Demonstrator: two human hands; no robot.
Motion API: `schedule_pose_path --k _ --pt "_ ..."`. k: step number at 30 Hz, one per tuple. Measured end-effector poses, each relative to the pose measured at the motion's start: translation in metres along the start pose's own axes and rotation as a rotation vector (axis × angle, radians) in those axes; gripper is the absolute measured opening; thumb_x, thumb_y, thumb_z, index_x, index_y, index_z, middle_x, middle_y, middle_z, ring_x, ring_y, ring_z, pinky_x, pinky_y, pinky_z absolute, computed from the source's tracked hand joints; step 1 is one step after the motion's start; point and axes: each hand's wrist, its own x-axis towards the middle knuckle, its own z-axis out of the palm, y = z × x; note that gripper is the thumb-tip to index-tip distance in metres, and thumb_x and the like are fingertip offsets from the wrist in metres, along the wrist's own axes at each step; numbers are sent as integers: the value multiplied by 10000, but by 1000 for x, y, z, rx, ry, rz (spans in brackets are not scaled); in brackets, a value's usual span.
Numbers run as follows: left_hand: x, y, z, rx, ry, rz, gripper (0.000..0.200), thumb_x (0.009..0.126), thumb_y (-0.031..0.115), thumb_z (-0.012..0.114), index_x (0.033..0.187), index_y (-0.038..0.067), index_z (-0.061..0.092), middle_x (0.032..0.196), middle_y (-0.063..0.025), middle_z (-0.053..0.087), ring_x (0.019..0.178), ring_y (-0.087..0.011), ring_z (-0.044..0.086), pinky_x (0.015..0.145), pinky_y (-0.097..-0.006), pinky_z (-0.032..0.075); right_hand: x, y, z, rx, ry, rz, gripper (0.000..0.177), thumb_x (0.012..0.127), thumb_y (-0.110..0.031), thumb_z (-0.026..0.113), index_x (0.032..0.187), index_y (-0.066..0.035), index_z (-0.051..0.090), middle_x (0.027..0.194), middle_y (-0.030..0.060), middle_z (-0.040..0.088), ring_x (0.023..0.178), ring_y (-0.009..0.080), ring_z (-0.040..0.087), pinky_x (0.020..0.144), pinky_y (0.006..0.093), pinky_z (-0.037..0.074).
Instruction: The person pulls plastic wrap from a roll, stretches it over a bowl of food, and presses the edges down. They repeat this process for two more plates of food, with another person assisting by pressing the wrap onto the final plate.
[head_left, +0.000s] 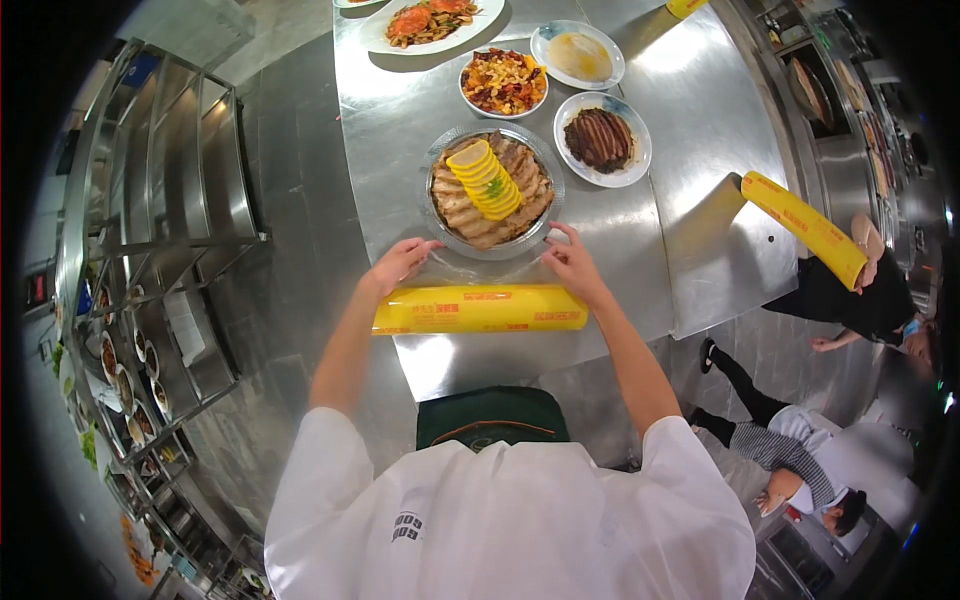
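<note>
A yellow roll of cling film [470, 310] with red print lies crosswise on the steel table, close in front of me. Clear film [488, 272] stretches from it toward a round platter [432, 213] of sliced meat [512, 160] topped with a row of lemon slices [484, 180]. My left hand [398, 266] pinches the film's edge at the platter's near left. On the near right, my right hand [572, 264] pinches the other end of that edge, thumb and forefinger together close to the rim.
Beyond the platter stand a bowl of fried food [504, 80], a plate of dark sliced meat [600, 140] and a yellowish dish [578, 57]. At right, a person's hand [868, 245] is by another yellow roll [805, 225]. Steel shelving [160, 240] rises at left.
</note>
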Motion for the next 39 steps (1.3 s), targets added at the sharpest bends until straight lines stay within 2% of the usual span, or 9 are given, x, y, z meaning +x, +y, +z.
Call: schedule_pose_path --k 6,9,11,14,16,20,22,30,39 --pt "0 -6 -2 -69 77 8 338 1105 312 554 1340 101 675 900 118 549 726 -13 394 624 -191 320 3 3 2 -65 85 4 124 984 -117 688 928 -9 708 1526 175 445 1394 326 535 1021 371 509" --pt "-2 -5 1 -89 110 39 354 1104 325 559 1363 108 663 871 123 526 735 -13 397 625 -191 318 10 1 -5 -111 -85 110 156 995 -164 688 944 -22 729 1540 179 434 1373 284 546 1064 370 470" --pt "-1 -5 4 -108 133 69 359 1102 333 563 1369 113 660 845 128 502 733 -14 397 625 -191 315 12 -3 -5 151 -100 245 184 998 -202 692 960 -30 744 1568 179 425 1343 231 551 1099 363 429" --pt "-8 5 8 -157 140 14 337 1101 341 566 1330 115 670 788 127 442 689 -20 376 613 -195 309 18 29 -5 252 -95 272 179 996 -191 694 952 -26 745 1576 164 425 1291 185 560 1101 343 419" --pt "-4 -1 2 -110 50 65 307 1102 340 564 1287 117 668 764 119 416 652 -20 354 590 -204 300 12 17 -3 261 -95 276 170 998 -171 683 948 -21 746 1536 127 452 1287 197 561 1104 340 416" --pt "-12 8 14 -145 116 14 269 1103 339 561 1223 122 665 745 115 400 632 -19 342 568 -213 285 15 8 -11 253 -148 249 164 996 -152 678 947 -12 747 1430 85 541 1277 187 543 1091 328 409" --pt "-17 5 15 -197 97 -2 223 1096 345 576 1006 155 651 758 116 438 611 -20 353 543 -215 273 14 9 -15 214 -173 269 163 993 -149 680 950 -8 749 1399 87 568 1281 182 534 1089 328 406" --pt "-25 2 29 -255 68 -62 211 1083 350 599 992 166 645 745 122 424 592 -15 325 525 -217 237 2 -1 -19 180 -138 360 160 976 -141 696 976 5 760 1373 97 599 1305 195 515 1102 337 397" --pt "-38 38 21 -126 103 -95 238 1077 323 608 923 145 645 757 118 424 624 -14 332 545 -217 255 4 -14 -10 175 -4 324 193 984 -164 696 956 26 720 1277 87 662 1130 156 595 995 310 465"
